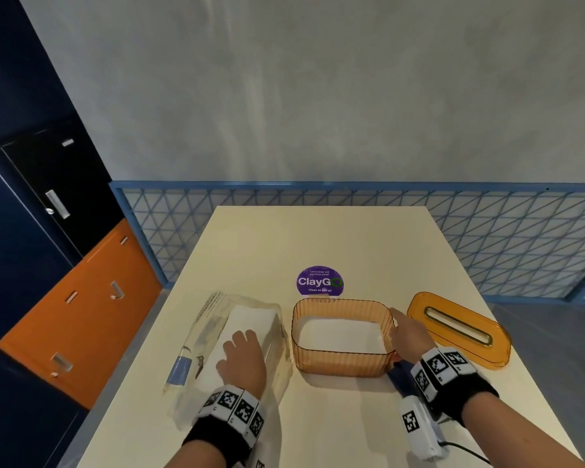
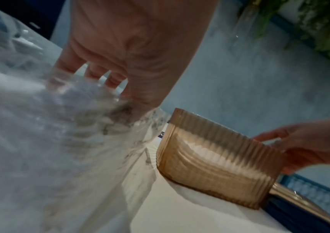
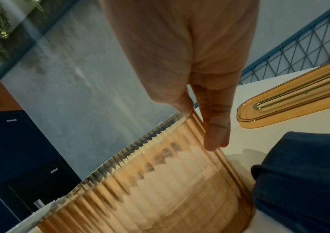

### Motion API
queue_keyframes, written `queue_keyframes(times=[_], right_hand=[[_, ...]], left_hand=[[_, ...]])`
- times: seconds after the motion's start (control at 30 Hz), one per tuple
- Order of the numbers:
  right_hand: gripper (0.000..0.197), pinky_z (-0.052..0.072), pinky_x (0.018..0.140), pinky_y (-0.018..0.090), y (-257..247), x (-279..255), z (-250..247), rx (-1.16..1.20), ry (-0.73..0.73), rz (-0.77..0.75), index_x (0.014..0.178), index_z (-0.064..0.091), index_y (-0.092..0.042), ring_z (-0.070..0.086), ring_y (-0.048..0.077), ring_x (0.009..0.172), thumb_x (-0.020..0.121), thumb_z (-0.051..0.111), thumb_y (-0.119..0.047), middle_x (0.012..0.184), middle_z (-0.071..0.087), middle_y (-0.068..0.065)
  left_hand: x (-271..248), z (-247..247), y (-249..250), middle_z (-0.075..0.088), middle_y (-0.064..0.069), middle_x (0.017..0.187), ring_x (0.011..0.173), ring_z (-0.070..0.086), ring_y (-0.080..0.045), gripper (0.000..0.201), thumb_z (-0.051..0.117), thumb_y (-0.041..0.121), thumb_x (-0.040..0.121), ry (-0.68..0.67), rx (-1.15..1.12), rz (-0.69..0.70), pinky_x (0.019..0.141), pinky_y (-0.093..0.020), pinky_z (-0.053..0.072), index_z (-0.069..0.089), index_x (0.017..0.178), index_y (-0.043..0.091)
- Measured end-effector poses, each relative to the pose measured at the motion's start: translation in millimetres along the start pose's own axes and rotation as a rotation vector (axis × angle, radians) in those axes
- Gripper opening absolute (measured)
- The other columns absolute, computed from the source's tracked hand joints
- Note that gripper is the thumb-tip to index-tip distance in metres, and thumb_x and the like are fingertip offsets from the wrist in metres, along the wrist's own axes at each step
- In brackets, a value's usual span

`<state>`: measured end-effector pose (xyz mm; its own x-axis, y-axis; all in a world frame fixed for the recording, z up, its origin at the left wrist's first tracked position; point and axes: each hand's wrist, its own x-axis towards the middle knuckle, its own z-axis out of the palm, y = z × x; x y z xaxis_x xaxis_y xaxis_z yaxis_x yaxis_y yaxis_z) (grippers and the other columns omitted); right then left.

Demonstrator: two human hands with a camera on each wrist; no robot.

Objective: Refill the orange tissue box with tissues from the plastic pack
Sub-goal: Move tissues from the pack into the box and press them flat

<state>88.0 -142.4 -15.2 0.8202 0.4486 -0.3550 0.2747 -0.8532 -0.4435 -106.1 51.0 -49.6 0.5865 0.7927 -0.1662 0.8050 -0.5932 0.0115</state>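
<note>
The clear plastic pack of white tissues [image 1: 247,315] is lying at 9 o'clock of the ribbed orange tissue box [image 1: 341,363], their long axes crossing. The left hand [image 1: 242,361] is resting on it, fingertips hidden, grip unclear. The right hand [image 1: 409,336] is pinching the box's 3 o'clock wall.

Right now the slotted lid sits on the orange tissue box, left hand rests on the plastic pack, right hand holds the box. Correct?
No: head view shows the slotted lid off the orange tissue box, lying on the table to its right. The rest holds.
</note>
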Motion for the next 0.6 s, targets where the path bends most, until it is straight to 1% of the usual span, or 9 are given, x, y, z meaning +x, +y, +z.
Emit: queue_keyframes(times=[0.13, 0.23, 0.3, 0.37, 0.4, 0.47, 0.5, 0.53, 0.6], right_hand=[[0.052, 0.043, 0.097, 0.031, 0.0, 1.2, -1.7, 0.005, -0.034, 0.017, 0.149, 0.021, -0.012, 0.052, 0.030, 0.122, 0.098, 0.032, -0.006, 0.139, 0.049, 0.018], [0.051, 0.037, 0.105, 0.032, -2.2, 0.9, -8.1, -0.025, -0.050, 0.006, 0.149, 0.020, -0.014, 0.042, 0.029, 0.132, 0.100, 0.034, -0.013, 0.145, 0.040, 0.017], [0.048, 0.035, 0.106, 0.033, -8.0, -2.7, -15.6, 0.005, 0.086, -0.070, 0.147, 0.028, -0.012, 0.041, 0.028, 0.131, 0.100, 0.038, -0.018, 0.141, 0.042, 0.017], [0.040, 0.042, 0.098, 0.034, -23.7, -11.0, -23.1, 0.138, 0.216, -0.168, 0.137, 0.045, -0.009, 0.052, 0.026, 0.117, 0.099, 0.041, -0.022, 0.128, 0.055, 0.015], [0.037, 0.047, 0.090, 0.035, -35.3, -17.0, -26.7, 0.267, 0.184, -0.189, 0.130, 0.052, -0.008, 0.059, 0.026, 0.105, 0.099, 0.042, -0.025, 0.118, 0.061, 0.013], [0.043, 0.052, 0.071, 0.035, -62.1, -30.7, -32.4, 0.634, -0.080, -0.134, 0.119, 0.056, -0.004, 0.064, 0.026, 0.082, 0.099, 0.038, -0.038, 0.101, 0.065, 0.013], [0.050, 0.054, 0.066, 0.035, -73.1, -35.8, -35.5, 0.812, -0.242, -0.083, 0.116, 0.054, -0.004, 0.065, 0.029, 0.079, 0.098, 0.035, -0.046, 0.100, 0.066, 0.016], [0.056, 0.056, 0.065, 0.035, -82.1, -40.2, -39.5, 0.942, -0.385, -0.040, 0.115, 0.053, -0.005, 0.066, 0.034, 0.081, 0.096, 0.033, -0.053, 0.103, 0.065, 0.020], [0.061, 0.058, 0.070, 0.038, -92.3, -43.1, -47.0, 1.065, -0.564, -0.011, 0.111, 0.055, -0.004, 0.067, 0.040, 0.091, 0.093, 0.035, -0.059, 0.108, 0.064, 0.023]], left_hand=[[7.5, -12.0, -5.0, 0.045, -0.002, 0.129, 0.117, 0.050, -0.016, 0.032, 0.038, 0.009, 0.096, 0.065, 0.010, 0.028, 0.085, -0.026, 0.049, 0.039, 0.128, 0.014], [9.9, -40.8, -16.1, 0.057, -0.003, 0.120, 0.109, 0.059, -0.019, 0.026, 0.036, 0.006, 0.097, 0.091, -0.087, 0.028, 0.086, -0.028, 0.049, 0.049, 0.119, 0.011], [4.7, -63.1, -19.9, 0.062, -0.005, 0.112, 0.100, 0.063, -0.023, 0.026, 0.036, 0.005, 0.095, 0.166, -0.187, 0.028, 0.078, -0.032, 0.050, 0.054, 0.113, 0.011], [-6.3, -82.0, -16.7, 0.064, -0.005, 0.108, 0.095, 0.063, -0.025, 0.028, 0.038, 0.003, 0.092, 0.298, -0.285, 0.101, 0.072, -0.033, 0.048, 0.056, 0.111, 0.013], [-13.7, -89.5, -12.3, 0.063, -0.004, 0.109, 0.094, 0.062, -0.026, 0.031, 0.039, 0.003, 0.091, 0.363, -0.339, 0.156, 0.070, -0.034, 0.047, 0.057, 0.114, 0.014], [-27.3, -98.5, 0.9, 0.062, -0.002, 0.116, 0.097, 0.061, -0.027, 0.039, 0.044, 0.002, 0.089, 0.454, -0.444, 0.267, 0.072, -0.035, 0.048, 0.056, 0.123, 0.017], [-32.1, -98.7, 7.9, 0.062, -0.002, 0.119, 0.097, 0.062, -0.027, 0.044, 0.047, 0.001, 0.087, 0.477, -0.480, 0.318, 0.073, -0.036, 0.050, 0.055, 0.127, 0.017], [-35.5, -96.4, 14.9, 0.062, -0.002, 0.120, 0.097, 0.062, -0.028, 0.047, 0.049, -0.001, 0.085, 0.489, -0.499, 0.369, 0.073, -0.038, 0.052, 0.055, 0.128, 0.018], [-39.5, -84.5, 25.7, 0.064, -0.003, 0.116, 0.091, 0.064, -0.028, 0.053, 0.056, -0.004, 0.077, 0.486, -0.516, 0.489, 0.067, -0.039, 0.054, 0.057, 0.124, 0.019]])
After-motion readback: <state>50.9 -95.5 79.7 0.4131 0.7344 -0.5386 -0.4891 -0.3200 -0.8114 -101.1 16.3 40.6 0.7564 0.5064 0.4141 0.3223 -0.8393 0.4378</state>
